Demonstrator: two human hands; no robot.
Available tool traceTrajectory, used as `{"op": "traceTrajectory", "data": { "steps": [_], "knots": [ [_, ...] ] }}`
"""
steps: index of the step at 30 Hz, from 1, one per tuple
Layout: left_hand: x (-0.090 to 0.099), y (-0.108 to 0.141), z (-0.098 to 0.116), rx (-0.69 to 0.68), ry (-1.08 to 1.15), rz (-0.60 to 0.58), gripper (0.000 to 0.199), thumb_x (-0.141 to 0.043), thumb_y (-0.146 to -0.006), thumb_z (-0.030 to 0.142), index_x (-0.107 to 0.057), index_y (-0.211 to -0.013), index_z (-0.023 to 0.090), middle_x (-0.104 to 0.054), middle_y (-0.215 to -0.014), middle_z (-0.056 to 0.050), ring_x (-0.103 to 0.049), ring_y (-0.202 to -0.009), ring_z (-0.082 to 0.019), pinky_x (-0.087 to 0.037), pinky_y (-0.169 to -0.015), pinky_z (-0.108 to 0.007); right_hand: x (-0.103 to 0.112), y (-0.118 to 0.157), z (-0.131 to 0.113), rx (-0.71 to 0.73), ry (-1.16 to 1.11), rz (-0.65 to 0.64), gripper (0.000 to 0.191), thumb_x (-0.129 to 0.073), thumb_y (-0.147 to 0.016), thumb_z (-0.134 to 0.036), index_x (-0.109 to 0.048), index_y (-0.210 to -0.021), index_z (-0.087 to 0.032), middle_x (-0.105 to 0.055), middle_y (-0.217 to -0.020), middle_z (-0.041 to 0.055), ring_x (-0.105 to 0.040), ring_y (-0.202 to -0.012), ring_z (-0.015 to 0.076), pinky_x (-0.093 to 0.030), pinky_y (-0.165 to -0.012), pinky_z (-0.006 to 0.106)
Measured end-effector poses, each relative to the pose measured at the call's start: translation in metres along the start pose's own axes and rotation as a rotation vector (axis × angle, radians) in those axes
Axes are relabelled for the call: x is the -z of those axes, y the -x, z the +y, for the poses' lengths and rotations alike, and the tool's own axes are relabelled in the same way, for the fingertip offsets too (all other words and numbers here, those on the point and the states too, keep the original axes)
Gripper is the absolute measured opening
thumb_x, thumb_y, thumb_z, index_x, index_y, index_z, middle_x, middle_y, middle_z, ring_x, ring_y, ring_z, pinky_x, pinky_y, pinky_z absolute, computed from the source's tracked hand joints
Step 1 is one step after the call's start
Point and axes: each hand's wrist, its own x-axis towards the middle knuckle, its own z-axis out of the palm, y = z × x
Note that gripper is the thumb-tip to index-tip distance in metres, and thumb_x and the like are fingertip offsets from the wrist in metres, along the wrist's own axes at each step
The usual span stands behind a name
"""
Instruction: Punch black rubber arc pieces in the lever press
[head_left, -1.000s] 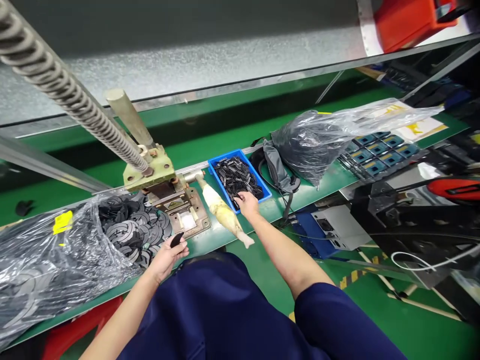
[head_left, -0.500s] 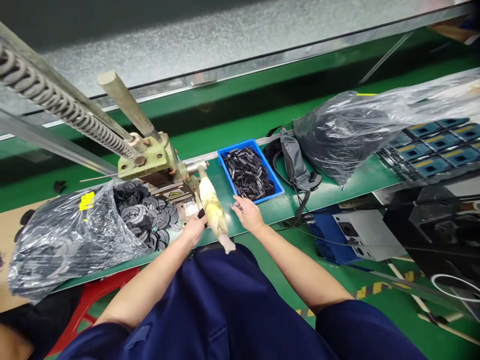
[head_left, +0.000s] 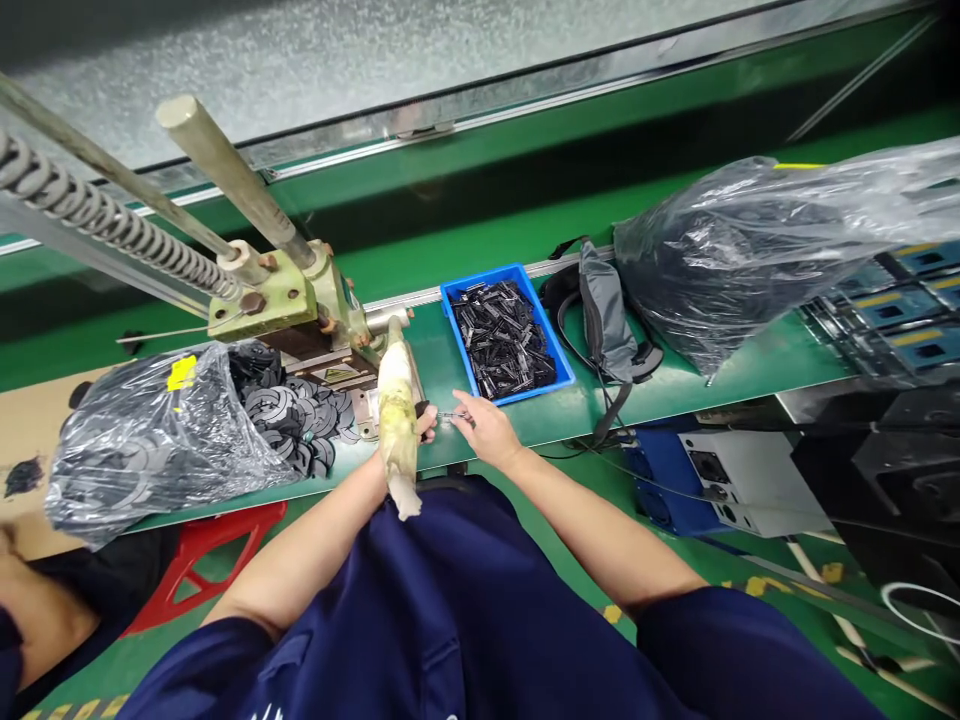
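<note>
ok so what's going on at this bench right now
Someone is bringing two small parts together over the bench edge. The left hand, partly behind the wrapped lever, holds a black piece; the right hand holds a thin part up to it. A blue tray of small black parts sits just beyond.

a long, smooth green counter [head_left: 780, 365] runs from left to right. at its left lies a crinkled clear plastic bag [head_left: 150, 440] with a yellow label, loose flat curved grey-black pieces [head_left: 300, 415] at its mouth. beside them stands a pale green metal lever press [head_left: 262, 305]. farther right sit a blue rectangular plastic tray [head_left: 568, 378], a grey-and-black fabric pouch [head_left: 606, 310] and a bulging clear plastic sack [head_left: 712, 260].
</note>
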Motion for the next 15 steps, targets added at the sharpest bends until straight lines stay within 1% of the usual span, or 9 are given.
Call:
{"op": "traceTrajectory", "data": {
  "steps": [4,6,8,10,12,13,15],
  "knots": [
    [-0.003,0.002,0.003,-0.008,-0.007,-0.014,0.029,-0.081,-0.065,0.031,-0.06,-0.075,0.013,-0.058,-0.065,-0.001,-0.049,-0.049,-0.008,-0.043,-0.05,-0.023,-0.001,-0.001,0.001,-0.002,-0.044,-0.052,0.042,-0.052,-0.089,-0.026,-0.053,-0.13,-0.014,-0.068,-0.095,0.0097,-0.058,-0.093,0.0215,-0.044,-0.092,0.038],
    [-0.001,0.002,0.005,-0.024,-0.055,-0.03,0.027,-0.081,-0.064,0.029,-0.061,-0.073,0.013,-0.059,-0.064,-0.002,-0.048,-0.05,-0.009,-0.042,-0.051,-0.023,-0.002,-0.002,-0.002,-0.01,-0.054,-0.085,0.039,-0.049,-0.091,-0.027,-0.055,-0.127,-0.014,-0.068,-0.099,0.0113,-0.057,-0.096,0.0222,-0.041,-0.094,0.039],
    [0.0,0.004,0.008,-0.049,-0.146,-0.029,0.024,-0.08,-0.064,0.028,-0.062,-0.068,0.014,-0.057,-0.06,-0.001,-0.047,-0.05,-0.01,-0.041,-0.051,-0.024,-0.002,-0.002,-0.009,-0.021,-0.049,-0.124,0.032,-0.048,-0.091,-0.028,-0.062,-0.117,-0.016,-0.068,-0.1,0.012,-0.056,-0.096,0.0226,-0.039,-0.095,0.04],
    [0.002,0.008,0.012,-0.088,-0.266,-0.015,0.021,-0.078,-0.065,0.029,-0.062,-0.062,0.016,-0.054,-0.054,0.0,-0.047,-0.049,-0.012,-0.038,-0.051,-0.026,-0.002,0.0,-0.02,-0.043,-0.033,-0.165,0.026,-0.048,-0.09,-0.028,-0.068,-0.102,-0.017,-0.068,-0.096,0.0114,-0.056,-0.095,0.0221,-0.038,-0.096,0.04],
    [0.006,0.01,0.014,-0.157,-0.407,-0.028,0.019,-0.076,-0.066,0.032,-0.063,-0.061,0.018,-0.054,-0.052,0.0,-0.05,-0.054,-0.016,-0.038,-0.054,-0.027,-0.004,0.0,-0.031,-0.09,-0.021,-0.188,0.021,-0.052,-0.088,-0.028,-0.07,-0.092,-0.019,-0.068,-0.093,0.0097,-0.057,-0.094,0.0207,-0.038,-0.096,0.038],
    [0.009,0.009,0.015,-0.18,-0.478,-0.02,0.019,-0.076,-0.065,0.034,-0.064,-0.063,0.019,-0.055,-0.054,0.0,-0.051,-0.055,-0.018,-0.039,-0.055,-0.029,-0.005,-0.001,-0.035,-0.125,-0.022,-0.188,0.019,-0.054,-0.086,-0.028,-0.07,-0.09,-0.019,-0.068,-0.093,0.0087,-0.057,-0.095,0.0203,-0.038,-0.097,0.037],
    [0.016,0.004,0.015,-0.199,-0.584,-0.063,0.022,-0.075,-0.064,0.039,-0.067,-0.071,0.019,-0.061,-0.059,-0.001,-0.054,-0.059,-0.021,-0.042,-0.059,-0.031,-0.01,-0.002,-0.04,-0.23,-0.037,-0.161,0.014,-0.057,-0.083,-0.026,-0.07,-0.084,-0.02,-0.068,-0.091,0.0075,-0.057,-0.098,0.0203,-0.039,-0.096,0.036]
  ]
}}
